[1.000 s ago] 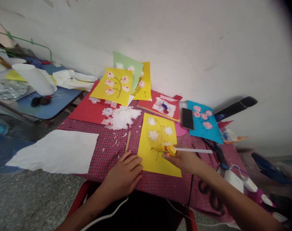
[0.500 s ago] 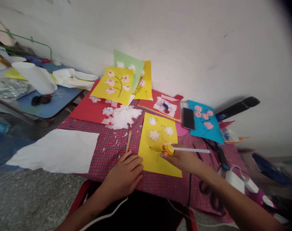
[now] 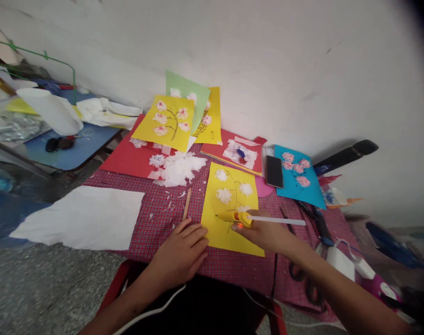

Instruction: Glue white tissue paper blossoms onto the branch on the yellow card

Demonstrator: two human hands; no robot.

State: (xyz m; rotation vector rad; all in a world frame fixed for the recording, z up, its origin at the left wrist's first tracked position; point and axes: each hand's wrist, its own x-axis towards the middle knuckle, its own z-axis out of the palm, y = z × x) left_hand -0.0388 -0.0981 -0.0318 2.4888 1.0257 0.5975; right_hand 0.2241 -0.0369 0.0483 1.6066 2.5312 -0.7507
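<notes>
My right hand (image 3: 267, 231) grips a yellow hot glue gun (image 3: 237, 217) whose red light glows. A white glue stick (image 3: 279, 220) juts from its back, and its nozzle points left over a yellow sheet (image 3: 232, 242). That sheet carries a drawn stem and several white paper flowers (image 3: 224, 196); my right hand hides part of it. Lying flat with fingers stretched out, my left hand (image 3: 184, 251) rests at the sheet's left edge and holds nothing. A pencil (image 3: 187, 204) lies just beyond its fingertips. Torn white tissue (image 3: 181, 168) is heaped behind the pencil.
Flower pictures on yellow card (image 3: 168, 122) and blue card (image 3: 297, 174) stand toward the wall. A phone (image 3: 274, 171) leans near the blue one. White paper (image 3: 82, 218) overhangs the table's left side. At right are a power strip (image 3: 340, 263) and cables. A paper roll (image 3: 51, 111) lies on the blue table.
The glue gun's nozzle has shifted very slightly left and is sharper now. My left hand stays in place.
</notes>
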